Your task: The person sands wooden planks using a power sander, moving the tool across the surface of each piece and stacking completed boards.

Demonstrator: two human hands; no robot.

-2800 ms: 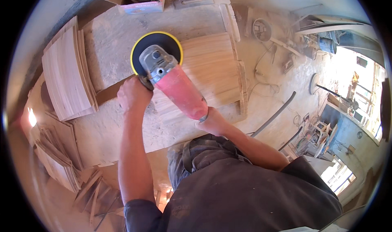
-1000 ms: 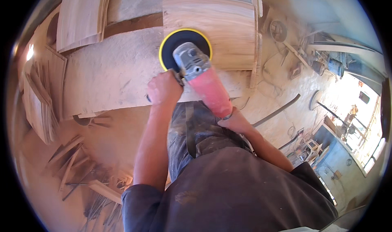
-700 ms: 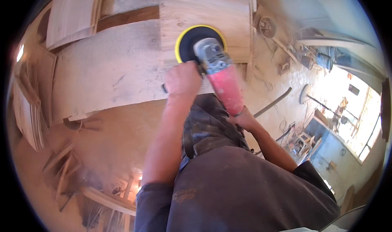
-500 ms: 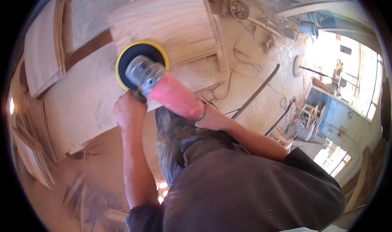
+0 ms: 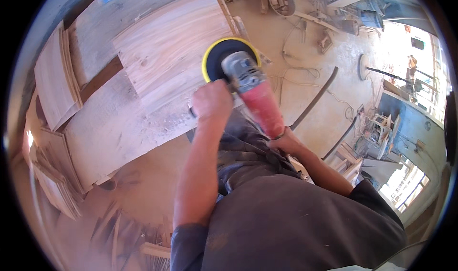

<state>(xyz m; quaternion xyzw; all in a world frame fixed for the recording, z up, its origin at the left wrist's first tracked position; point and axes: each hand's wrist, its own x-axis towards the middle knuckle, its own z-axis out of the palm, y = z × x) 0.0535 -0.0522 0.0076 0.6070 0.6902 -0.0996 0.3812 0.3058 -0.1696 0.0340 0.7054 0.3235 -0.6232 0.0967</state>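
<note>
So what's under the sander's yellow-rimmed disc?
In view, the panel runs up to the left side of the disc on the sander. What lies directly beneath is covered, so contact with the panel can't be told.

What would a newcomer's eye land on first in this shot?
Probably the red power tool near the centre, its black disc rimmed in bright yellow and overlapping the right side of a pale wooden panel in the view. The left hand grips beside its metal head, the right hand its rear end. Next might come the glaring bright opening at the far right.
</note>
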